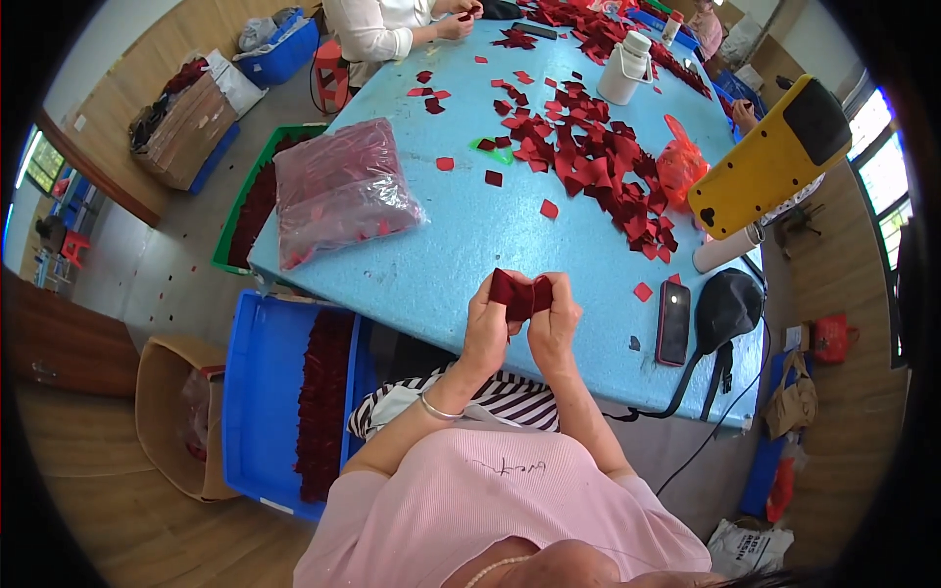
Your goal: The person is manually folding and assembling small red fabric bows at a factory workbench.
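A small dark red fabric piece (510,292) is stretched between my two hands, just above the near edge of the blue table. My left hand (484,328) pinches its left side, and a bracelet circles that wrist. On the right side, my right hand (556,328) grips the same piece with thumb and fingers closed. The fabric's lower part is partly hidden behind the fingers. Beyond my hands lies a loose heap of red fabric squares (593,162). To the left rests a clear plastic bag (343,191) packed with red pieces.
A phone (672,323) and a black pouch (727,309) lie right of my hands. Farther back stands a white jug (624,71); a yellow device (769,162) rises at the right. A blue bin (265,392) holding red pieces sits lower left. Another person's hands (456,22) work at the far edge.
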`<control>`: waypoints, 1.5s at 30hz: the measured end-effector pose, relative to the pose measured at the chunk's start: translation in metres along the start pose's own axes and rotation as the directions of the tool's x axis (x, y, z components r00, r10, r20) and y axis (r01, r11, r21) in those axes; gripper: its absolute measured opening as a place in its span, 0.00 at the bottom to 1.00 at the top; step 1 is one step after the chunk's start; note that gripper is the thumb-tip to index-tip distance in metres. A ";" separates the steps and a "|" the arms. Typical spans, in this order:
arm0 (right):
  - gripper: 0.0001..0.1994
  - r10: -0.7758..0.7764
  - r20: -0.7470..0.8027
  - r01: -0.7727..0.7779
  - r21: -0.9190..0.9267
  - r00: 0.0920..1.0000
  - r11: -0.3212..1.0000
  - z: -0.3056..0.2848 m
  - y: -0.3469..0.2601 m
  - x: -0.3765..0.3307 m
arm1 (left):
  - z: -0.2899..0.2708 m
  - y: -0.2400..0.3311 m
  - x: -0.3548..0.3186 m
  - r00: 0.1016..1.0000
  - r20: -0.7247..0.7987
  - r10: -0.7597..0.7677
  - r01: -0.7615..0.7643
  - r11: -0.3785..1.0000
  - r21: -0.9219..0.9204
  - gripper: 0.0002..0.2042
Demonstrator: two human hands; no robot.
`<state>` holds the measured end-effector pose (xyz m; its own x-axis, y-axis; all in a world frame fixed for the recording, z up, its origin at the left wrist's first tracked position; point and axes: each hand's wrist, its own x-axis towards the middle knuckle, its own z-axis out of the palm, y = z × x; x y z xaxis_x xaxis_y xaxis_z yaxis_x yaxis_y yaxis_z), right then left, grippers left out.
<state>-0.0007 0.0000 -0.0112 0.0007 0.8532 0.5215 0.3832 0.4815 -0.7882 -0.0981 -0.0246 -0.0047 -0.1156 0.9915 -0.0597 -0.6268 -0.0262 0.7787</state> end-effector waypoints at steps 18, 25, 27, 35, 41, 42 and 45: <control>0.06 0.032 0.028 -0.033 0.014 0.999 0.999 0.024 -0.008 -0.007 | -0.025 0.010 -0.004 0.987 -0.156 0.048 -0.045 0.999 0.025 0.09; 0.07 0.010 0.056 -0.009 -0.030 0.998 1.000 0.022 -0.012 -0.006 | -0.024 0.017 -0.007 0.995 -0.091 0.046 -0.039 0.997 0.073 0.11; 0.08 -0.001 0.068 0.003 -0.036 0.998 0.999 0.021 -0.013 -0.006 | -0.026 0.018 -0.009 0.996 -0.084 0.015 -0.004 0.992 0.123 0.11; 0.08 -0.103 0.070 0.113 -0.166 0.992 0.979 0.022 -0.007 -0.008 | -0.038 0.006 -0.012 0.992 -0.095 -0.081 0.077 0.996 -0.047 0.10; 0.07 -0.031 0.097 0.041 -0.109 0.995 0.993 0.028 -0.011 -0.015 | -0.035 0.011 -0.003 0.981 -0.114 0.155 -0.139 0.981 0.136 0.10; 0.07 -0.033 0.096 0.043 -0.099 0.995 0.994 0.029 -0.011 -0.015 | -0.036 0.010 -0.001 0.974 -0.100 0.202 -0.189 0.974 0.122 0.10; 0.08 -0.028 0.080 0.036 -0.097 0.996 0.995 0.028 -0.011 -0.010 | -0.040 0.014 0.000 0.987 -0.087 0.135 -0.116 0.975 0.188 0.10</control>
<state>-0.0308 -0.0079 -0.0170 -0.0842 0.8527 0.5156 0.4704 0.4902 -0.7338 -0.1372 -0.0304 -0.0189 -0.2654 0.9641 -0.0083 -0.4528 -0.1170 0.8839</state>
